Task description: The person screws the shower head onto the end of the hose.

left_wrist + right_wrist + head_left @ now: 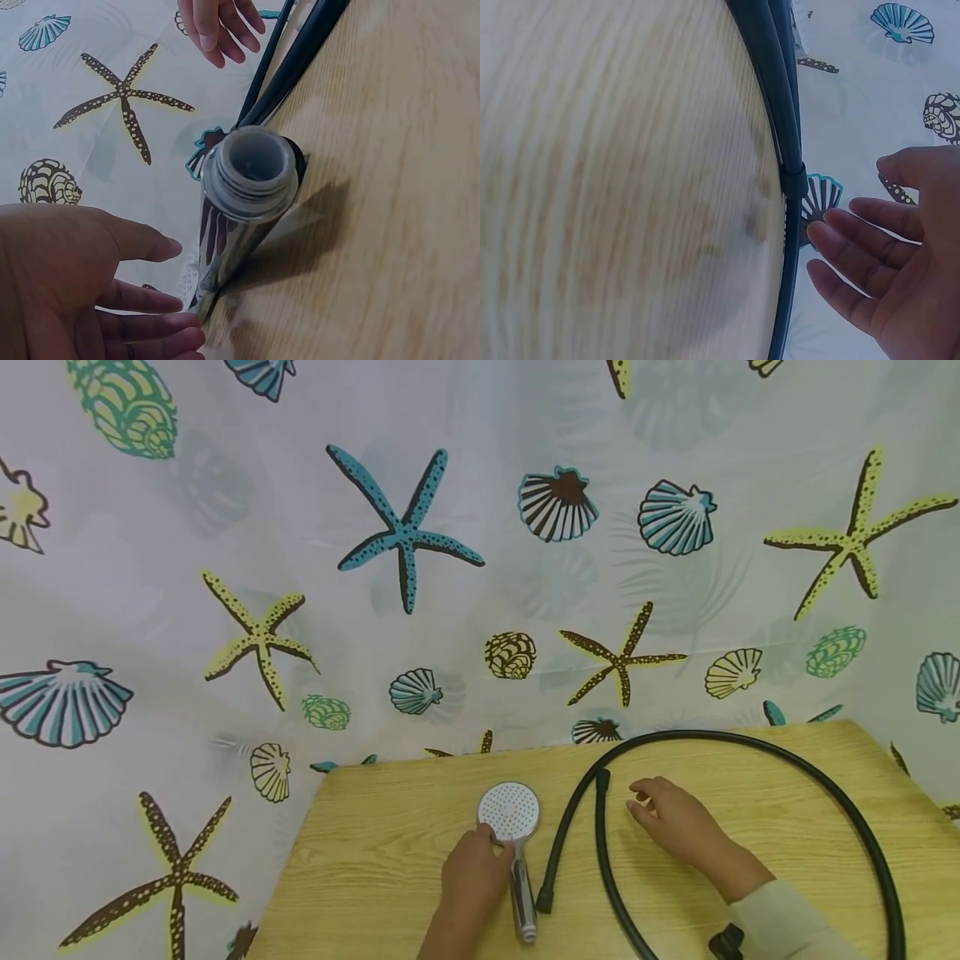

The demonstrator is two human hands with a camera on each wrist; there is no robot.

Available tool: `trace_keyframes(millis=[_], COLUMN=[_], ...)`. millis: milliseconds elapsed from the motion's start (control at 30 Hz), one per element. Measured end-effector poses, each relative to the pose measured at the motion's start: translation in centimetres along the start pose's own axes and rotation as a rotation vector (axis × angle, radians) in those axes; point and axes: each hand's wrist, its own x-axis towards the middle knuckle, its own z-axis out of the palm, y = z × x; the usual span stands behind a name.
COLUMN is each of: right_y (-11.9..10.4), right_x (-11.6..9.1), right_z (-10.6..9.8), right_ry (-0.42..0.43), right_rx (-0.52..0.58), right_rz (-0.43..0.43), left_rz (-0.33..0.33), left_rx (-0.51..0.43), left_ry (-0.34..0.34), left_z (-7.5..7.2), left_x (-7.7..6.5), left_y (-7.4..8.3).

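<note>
Grip of the left hand (474, 870), low centre of the head frame: fingers extended and spread, thumb apart, set along the left side of the shower head (510, 810). The shower head lies on the tabletop (382, 835), immediately right of this grip. Its long axis runs from the round face at centre down to the handle end near the bottom edge, tilting slightly right. The left hand is nearer to it than the right hand (678, 822), whose grip is spread inside the loop of the black hose (690, 735). One hose end (545, 900) lies just right of the handle; the other (602, 778) points up the frame, left of the right hand.

Threaded opening (259, 161): visible in the left wrist view. Left fingertip contact at the neck: cannot be confirmed. Hose: cut off at the bottom edge. Black part (726, 941) beside the sleeve (791, 917): partly hidden, unidentified.
</note>
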Motion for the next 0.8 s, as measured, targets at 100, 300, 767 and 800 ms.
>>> trace_keyframes(millis=[100, 300, 767, 800], right_y=[0.09, 0.27, 0.33, 0.41], right_x=[0.08, 0.24, 0.84, 0.86], right_z=[0.09, 0.31, 0.91, 0.96], right_ry=[-0.002, -0.039, -0.038, -0.038], right_rx=[0.004, 0.032, 0.043, 0.042], right_rz=[0.006, 0.043, 0.038, 0.037], left_rz=[0.005, 0.000, -0.037, -0.038], left_rx=[-0.002, -0.019, -0.057, -0.055], left_ry=[-0.003, -0.005, -0.040, -0.042], left_z=[0.10, 0.19, 0.68, 0.69], left_x=[0.02, -0.19, -0.19, -0.22], left_y=[0.05, 0.23, 0.36, 0.39])
